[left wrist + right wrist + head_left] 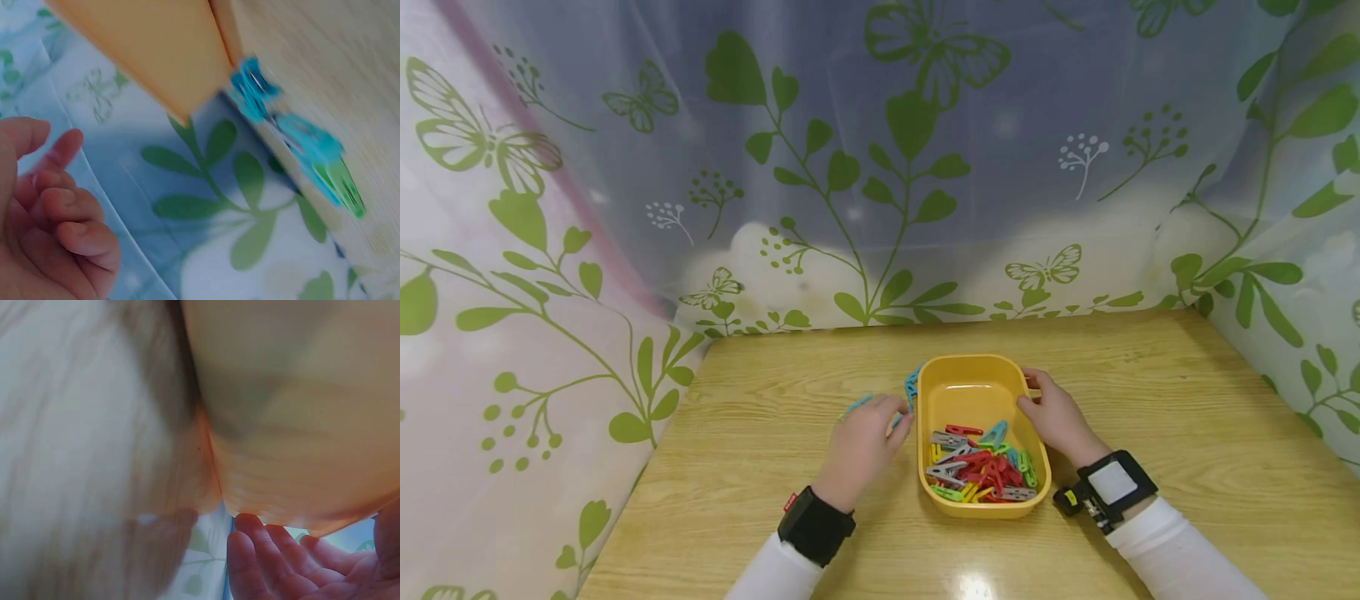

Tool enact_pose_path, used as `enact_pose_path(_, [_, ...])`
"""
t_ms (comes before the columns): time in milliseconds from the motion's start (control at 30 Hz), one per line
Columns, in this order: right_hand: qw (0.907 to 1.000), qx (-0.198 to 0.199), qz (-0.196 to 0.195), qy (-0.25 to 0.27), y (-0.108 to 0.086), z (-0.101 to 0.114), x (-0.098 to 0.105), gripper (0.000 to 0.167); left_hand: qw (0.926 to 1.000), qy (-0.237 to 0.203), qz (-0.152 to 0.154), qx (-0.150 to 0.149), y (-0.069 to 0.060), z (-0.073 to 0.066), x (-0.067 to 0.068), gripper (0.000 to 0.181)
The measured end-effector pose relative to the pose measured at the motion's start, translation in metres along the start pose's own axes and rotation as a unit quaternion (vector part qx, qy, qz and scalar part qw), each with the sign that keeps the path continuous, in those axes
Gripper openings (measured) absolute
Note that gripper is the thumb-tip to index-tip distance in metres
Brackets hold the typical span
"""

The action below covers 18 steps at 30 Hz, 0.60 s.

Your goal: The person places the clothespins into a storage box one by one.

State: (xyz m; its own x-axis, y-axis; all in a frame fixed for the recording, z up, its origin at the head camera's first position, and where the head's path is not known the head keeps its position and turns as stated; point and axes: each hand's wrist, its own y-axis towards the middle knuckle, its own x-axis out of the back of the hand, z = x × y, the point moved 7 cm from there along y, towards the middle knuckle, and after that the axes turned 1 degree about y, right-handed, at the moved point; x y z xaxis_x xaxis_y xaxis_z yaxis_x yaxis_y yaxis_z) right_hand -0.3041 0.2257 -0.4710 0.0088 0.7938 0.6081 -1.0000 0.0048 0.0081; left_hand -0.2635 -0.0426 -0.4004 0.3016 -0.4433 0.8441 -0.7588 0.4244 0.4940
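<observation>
A yellow plastic basin (973, 398) stands on the table with several mixed clothespins (988, 471) heaped in its near half. My right hand (1060, 417) holds its right side, thumb at the rim and fingers along the outer wall; in the right wrist view those fingers (269, 556) lie by the basin's corner. Left of the basin hovers my left hand (865, 442), its fingers loosely curled around nothing in the left wrist view. Close by, blue clothespins (306, 134) and a green clothespin (342, 184) lie on the table against or beside the basin; my left hand partly hides them in the head view.
The wooden table (745, 500) reaches back to a curtain (850, 167) printed with leaves and butterflies, which also hangs along both sides. Each wrist carries a black strap, and a small camera device (1093, 496) sits on the right one.
</observation>
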Motion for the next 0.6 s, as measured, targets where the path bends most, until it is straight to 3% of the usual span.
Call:
enact_pose_path(233, [1.0, 0.001, 0.0, 0.004, 0.002, -0.002, -0.001, 0.055, 0.9946, -0.007, 0.003, 0.104, -0.004, 0.046, 0.003, 0.012])
enact_pose_path(600, [1.0, 0.002, -0.005, 0.001, 0.002, -0.002, -0.001, 0.054, 0.9846, 0.029, 0.038, 0.168, -0.012, 0.082, -0.008, 0.012])
